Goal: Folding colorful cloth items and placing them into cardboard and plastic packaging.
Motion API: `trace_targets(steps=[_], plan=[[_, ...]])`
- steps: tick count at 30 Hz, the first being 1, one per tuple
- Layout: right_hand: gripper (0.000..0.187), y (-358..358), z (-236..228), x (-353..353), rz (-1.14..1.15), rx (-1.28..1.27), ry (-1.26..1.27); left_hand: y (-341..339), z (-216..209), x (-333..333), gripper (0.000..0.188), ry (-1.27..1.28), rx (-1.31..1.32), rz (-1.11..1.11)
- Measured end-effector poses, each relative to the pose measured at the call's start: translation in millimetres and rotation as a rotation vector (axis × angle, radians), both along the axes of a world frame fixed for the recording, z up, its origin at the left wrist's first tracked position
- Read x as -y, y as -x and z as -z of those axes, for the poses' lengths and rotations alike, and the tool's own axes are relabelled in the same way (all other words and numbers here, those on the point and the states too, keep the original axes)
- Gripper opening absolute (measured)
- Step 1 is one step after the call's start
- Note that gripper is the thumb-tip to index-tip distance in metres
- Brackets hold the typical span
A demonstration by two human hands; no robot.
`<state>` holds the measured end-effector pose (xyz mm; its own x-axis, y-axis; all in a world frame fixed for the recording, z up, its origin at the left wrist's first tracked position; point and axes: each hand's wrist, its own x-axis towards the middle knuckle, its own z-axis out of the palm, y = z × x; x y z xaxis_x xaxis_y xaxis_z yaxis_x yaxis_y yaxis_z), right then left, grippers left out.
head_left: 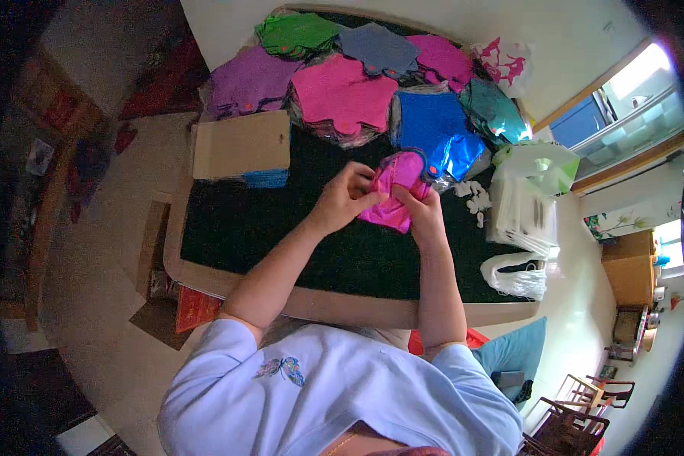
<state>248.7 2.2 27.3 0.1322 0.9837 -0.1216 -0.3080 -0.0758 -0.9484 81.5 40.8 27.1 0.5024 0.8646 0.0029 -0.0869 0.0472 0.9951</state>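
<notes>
Both hands hold a small bright pink piece of soft, folded material (388,216) above the middle of a dark-topped table (281,243). A dark blue curved edge shows at its upper right, with a small orange-red dot. My left hand (345,196) pinches its left side between thumb and fingers. On the right side, my right hand (427,216) grips it with the thumb lying on top. The exact kind of the pink piece cannot be made out. Just beyond it lies a stack of blue glittery shaped pieces (432,121) with a shiny blue wrapper (460,156).
Stacks of pink (342,93), purple (252,80), green (296,34), grey-blue (378,49) and teal (494,110) shaped pieces line the far side. A cardboard box (242,146) stands left. White plastic bags (520,216) and small white bits (475,199) lie right.
</notes>
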Motion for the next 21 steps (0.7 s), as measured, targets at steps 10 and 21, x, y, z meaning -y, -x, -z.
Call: trace_targets(steps=[10, 21], plan=[[0.014, -3, 2, -2, 0.027, 0.173, -0.062, 0, 19, -4, 0.019, -0.116, -0.114, -0.065], [0.016, -4, 1, -2, 0.132, 0.075, -0.073, 12, 12, -8, 0.021, 0.449, -0.103, 0.388]])
